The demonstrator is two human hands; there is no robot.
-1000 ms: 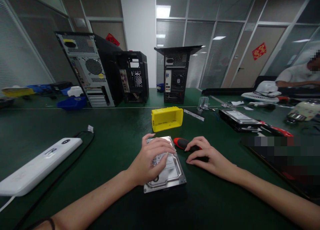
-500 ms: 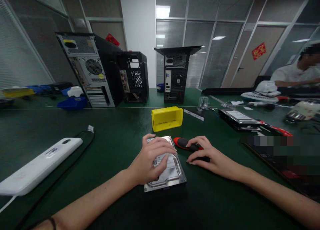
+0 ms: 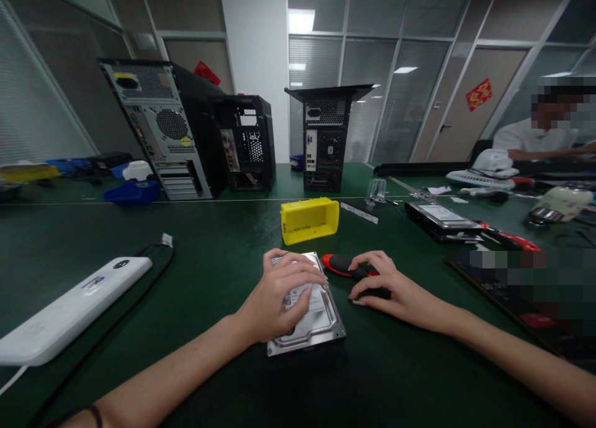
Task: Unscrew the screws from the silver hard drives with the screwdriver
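A silver hard drive (image 3: pixel 321 319) lies flat on the green table, label side up. My left hand (image 3: pixel 286 291) rests over its left and upper part, fingers spread and curved, covering much of the label. Just right of the drive is a red and black screwdriver handle (image 3: pixel 338 264). My right hand (image 3: pixel 384 285) lies over the handle's right part, with thumb and fingers apart and curved around it; whether they press on it is hard to see. Beyond the drive a yellow bin (image 3: pixel 310 221) rests on its side, its opening facing me.
Computer cases (image 3: pixel 186 136) (image 3: pixel 251 142) (image 3: pixel 325 142) stand at the back. A white power strip (image 3: pixel 79 310) with a black cable is at left. Stacked hard drives (image 3: pixel 442 220), red-handled pliers (image 3: pixel 510 236) and a dark panel (image 3: pixel 503 297) lie right. A person (image 3: pixel 540 130) sits far right.
The view has shifted slightly. Both my hands keep nearly the same places on the drive and by the screwdriver. The person at far right has moved a little.
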